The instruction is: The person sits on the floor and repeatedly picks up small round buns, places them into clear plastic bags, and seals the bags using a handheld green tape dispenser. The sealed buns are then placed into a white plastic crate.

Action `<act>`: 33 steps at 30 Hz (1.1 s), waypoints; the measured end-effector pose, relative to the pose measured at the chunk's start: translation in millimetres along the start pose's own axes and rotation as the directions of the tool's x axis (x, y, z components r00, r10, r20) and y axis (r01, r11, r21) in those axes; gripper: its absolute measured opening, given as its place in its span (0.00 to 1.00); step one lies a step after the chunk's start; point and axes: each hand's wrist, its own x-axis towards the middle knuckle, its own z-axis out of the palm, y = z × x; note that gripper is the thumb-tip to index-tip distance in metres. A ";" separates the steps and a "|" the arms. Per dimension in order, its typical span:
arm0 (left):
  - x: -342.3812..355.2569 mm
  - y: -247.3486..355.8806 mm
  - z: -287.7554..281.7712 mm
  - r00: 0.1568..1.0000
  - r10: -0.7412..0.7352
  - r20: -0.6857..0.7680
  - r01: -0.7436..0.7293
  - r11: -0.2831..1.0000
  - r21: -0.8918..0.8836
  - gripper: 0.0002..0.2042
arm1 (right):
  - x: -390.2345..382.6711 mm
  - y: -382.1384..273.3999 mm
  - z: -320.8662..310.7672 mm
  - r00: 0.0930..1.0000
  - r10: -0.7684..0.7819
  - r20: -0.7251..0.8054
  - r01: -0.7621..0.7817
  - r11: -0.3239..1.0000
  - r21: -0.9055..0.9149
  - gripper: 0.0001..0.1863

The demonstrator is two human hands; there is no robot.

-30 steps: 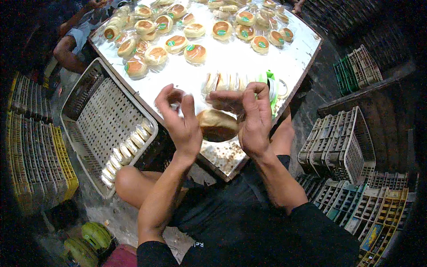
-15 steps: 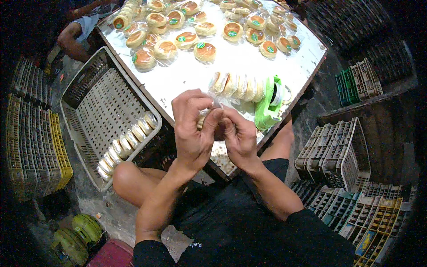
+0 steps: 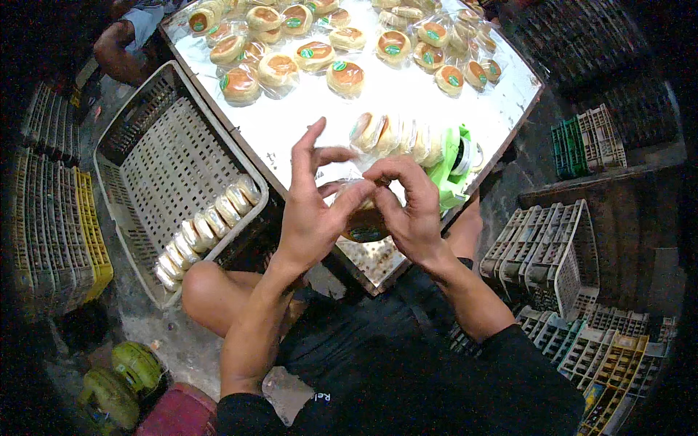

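My left hand (image 3: 309, 211) and my right hand (image 3: 414, 211) meet over a browned bun (image 3: 366, 231) in clear plastic at the table's (image 3: 262, 123) near corner. My left thumb presses at the gathered top of the bag, its index and middle fingers raised apart; my right thumb and forefinger pinch that top. Just beyond my hands lies a row of bagged buns (image 3: 396, 138), beside a green tape dispenser (image 3: 454, 178). Many more bagged buns (image 3: 345, 76) with green labels are spread over the far part of the white tabletop.
A grey crate (image 3: 127, 247) at left holds a row of wrapped buns (image 3: 207, 229). Stacked crates (image 3: 51, 232) (image 3: 538, 254) stand on both sides. Green cylinder-like objects (image 3: 131, 367) sit lower left. Another person's leg (image 3: 120, 54) shows at the upper left.
My hands closed together over the bun from a more spread position. Since half a second ago my left fingers have lifted and spread, and my right hand has shifted slightly right.
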 end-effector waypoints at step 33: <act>4.5 -52.6 36.3 0.974 -0.012 -0.226 -0.009 0.996 -0.089 0.05 | -90.0 99.1 -91.1 0.607 0.576 -0.547 -0.754 0.634 -0.168 0.19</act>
